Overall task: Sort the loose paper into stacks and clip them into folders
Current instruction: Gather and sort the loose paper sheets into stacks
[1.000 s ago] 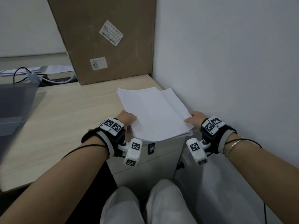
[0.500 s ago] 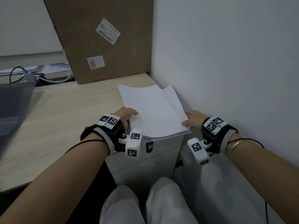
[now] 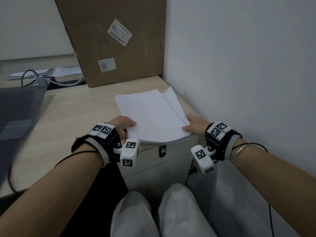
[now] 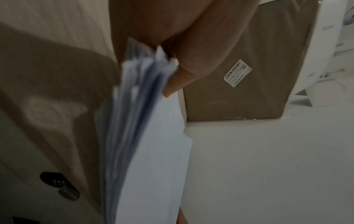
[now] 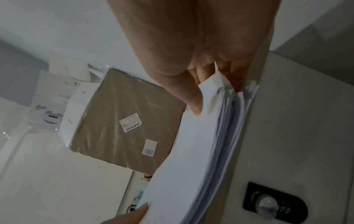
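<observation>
A stack of loose white paper [image 3: 152,117] lies at the desk's near right corner, by the wall, its sheets slightly fanned and its near edge over the desk edge. My left hand [image 3: 123,125] pinches the near left corner, thumb on top and fingers beneath. My right hand [image 3: 195,125] pinches the near right corner the same way. The left wrist view shows the thumb [image 4: 182,78] pressed on the sheet edges of the paper [image 4: 149,151]. In the right wrist view the thumb [image 5: 191,98] lies on the top sheet of the paper [image 5: 191,144]. No folder or clip is clearly visible.
A tall cardboard box [image 3: 112,40] stands at the back of the wooden desk [image 3: 68,117]. A grey translucent sheet [image 3: 18,117] and cables [image 3: 39,79] lie at the left. Below the paper is a white drawer unit with a lock [image 3: 162,150]. The wall [image 3: 239,82] closes the right side.
The fanned sheets have been drawn closer together. Both hands have shifted their hold on the near corners, and the near edge is lifted a little off the desk.
</observation>
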Demonstrator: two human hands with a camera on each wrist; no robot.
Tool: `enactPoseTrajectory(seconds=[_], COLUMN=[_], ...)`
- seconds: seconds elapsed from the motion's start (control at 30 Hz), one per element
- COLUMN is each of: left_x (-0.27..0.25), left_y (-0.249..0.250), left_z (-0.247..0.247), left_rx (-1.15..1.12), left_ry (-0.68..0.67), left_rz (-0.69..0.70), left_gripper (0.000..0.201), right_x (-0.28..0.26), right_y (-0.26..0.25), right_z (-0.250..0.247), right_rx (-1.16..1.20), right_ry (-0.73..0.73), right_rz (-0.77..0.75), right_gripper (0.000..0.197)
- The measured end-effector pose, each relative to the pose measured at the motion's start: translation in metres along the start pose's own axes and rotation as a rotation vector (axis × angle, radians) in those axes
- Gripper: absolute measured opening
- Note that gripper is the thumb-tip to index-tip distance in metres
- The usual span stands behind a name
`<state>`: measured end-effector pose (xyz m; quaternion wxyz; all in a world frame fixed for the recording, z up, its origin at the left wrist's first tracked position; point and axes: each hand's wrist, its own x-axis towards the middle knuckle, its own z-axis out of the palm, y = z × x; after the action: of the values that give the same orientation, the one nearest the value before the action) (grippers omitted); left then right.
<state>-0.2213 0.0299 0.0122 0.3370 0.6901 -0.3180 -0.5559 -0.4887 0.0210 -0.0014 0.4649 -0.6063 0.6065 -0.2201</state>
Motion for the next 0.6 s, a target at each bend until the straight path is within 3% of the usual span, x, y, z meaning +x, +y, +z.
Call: enactPoseTrajectory(seconds=[0.07, 0.17, 0.23, 0.3, 0.43, 0.5, 0.6], left_x=[0.002, 0.0, -0.002, -0.005, -0.016, -0.022, -0.028], left_y=[-0.004, -0.008, -0.009, -0.012, -0.019, -0.025, -0.031], left_z=[-0.004, -0.005, -0.003, 0.001, 0.014, 0.021, 0.025], left_rx=[-0.021, -0.064, -0.157, -0.223, -0.331, -0.359, -0.386], left_ry=[0.039, 0.065, 0.085, 0.099, 0.056, -0.001, -0.059], left_rz=[0.007, 0.017, 0.022, 0.001, -0.014, -0.027, -0.024], left_gripper=[0.033, 0.019, 0.022, 0.029, 0.029, 0.032, 0.033], right_x=[0.003, -0.001, -0.012, -0.026, -0.044, -0.042, -0.038], right_y=[0.007, 0.014, 0.014, 0.014, 0.004, -0.005, -0.016], right_z=[0.003, 0.004, 0.006, 0.011, 0.027, 0.038, 0.054], right_rx=[0.087, 0.22, 0.362, 0.527, 0.789, 0.859, 0.981], right_ry=[0.057, 0.307, 0.404, 0.335, -0.043, -0.124, -0.102], right_rz=[0.007, 0.082, 0.11, 0.156, 0.255, 0.256, 0.247], right_gripper=[0.045, 0.054, 0.052, 0.059, 0.081, 0.075, 0.054])
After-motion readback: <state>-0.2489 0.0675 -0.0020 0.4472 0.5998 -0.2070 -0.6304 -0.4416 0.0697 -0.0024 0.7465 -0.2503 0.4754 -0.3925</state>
